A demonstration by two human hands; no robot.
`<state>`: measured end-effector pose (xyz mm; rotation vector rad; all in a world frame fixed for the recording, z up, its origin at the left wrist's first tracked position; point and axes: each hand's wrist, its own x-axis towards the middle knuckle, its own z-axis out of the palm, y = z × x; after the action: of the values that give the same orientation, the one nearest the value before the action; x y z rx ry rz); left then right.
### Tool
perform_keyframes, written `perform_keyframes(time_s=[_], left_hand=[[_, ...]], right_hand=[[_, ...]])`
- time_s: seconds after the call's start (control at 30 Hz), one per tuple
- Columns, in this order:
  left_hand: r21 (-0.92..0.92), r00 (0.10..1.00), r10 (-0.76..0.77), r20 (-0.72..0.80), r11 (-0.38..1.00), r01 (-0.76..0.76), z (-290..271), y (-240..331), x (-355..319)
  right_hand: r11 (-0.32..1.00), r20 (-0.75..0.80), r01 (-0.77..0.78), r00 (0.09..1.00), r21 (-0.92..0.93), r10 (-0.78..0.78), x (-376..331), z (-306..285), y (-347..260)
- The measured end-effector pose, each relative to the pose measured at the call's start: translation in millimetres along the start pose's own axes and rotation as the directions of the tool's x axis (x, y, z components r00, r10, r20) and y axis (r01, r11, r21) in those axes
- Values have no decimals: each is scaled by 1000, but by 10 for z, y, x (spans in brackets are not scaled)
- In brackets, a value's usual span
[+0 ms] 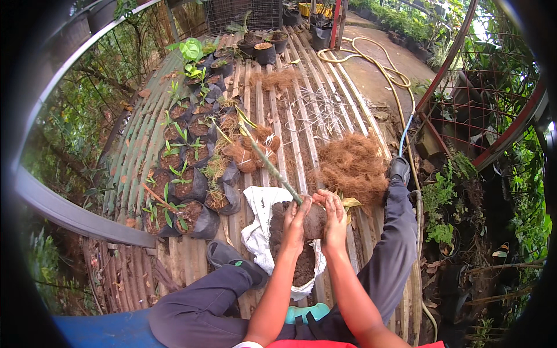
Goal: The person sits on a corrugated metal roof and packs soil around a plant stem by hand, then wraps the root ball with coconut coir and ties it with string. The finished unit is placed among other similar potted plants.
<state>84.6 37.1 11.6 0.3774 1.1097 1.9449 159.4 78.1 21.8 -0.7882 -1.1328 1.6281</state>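
So the work surface is a ridged sheet of brownish corrugated metal (191,258), its ridges running away from the person, with leafy growth along both sides. Off to the right there's a curved red metal grid (493,116), plus a long tan hose (400,110) looping across the ground at the far end. Black plastic bags of soil with small green seedlings (194,180) crowd the left side, and a loose heap of reddish-brown fibre (354,165) sits to the right, just inside the person's foot.

Both hands are busy: the left hand (295,223) and right hand (333,223) cup a rounded lump of dark brown soil (314,222) from either side, so the grip is closed around it (fingertips nearly meeting on top). It's above an open white woven sack (255,229) with more soil inside.

A long thin green stem (268,165) meets the lump by the left fingertips. Its long axis slants up and left, top end pointing away from the person. Can't tell if its base is actually buried in the soil.
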Motion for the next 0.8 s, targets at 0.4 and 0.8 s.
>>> perform_keyframes(time_s=[0.4,0.8], left_hand=[[-26,999,-23,31,999,24,19,-162,-57],[-103,985,-118,126,986,131,-145,-74,20]], right_hand=[[989,-91,-30,996,-146,17,95,-42,123],[975,-106,-157,979,159,175,110,37,14]])
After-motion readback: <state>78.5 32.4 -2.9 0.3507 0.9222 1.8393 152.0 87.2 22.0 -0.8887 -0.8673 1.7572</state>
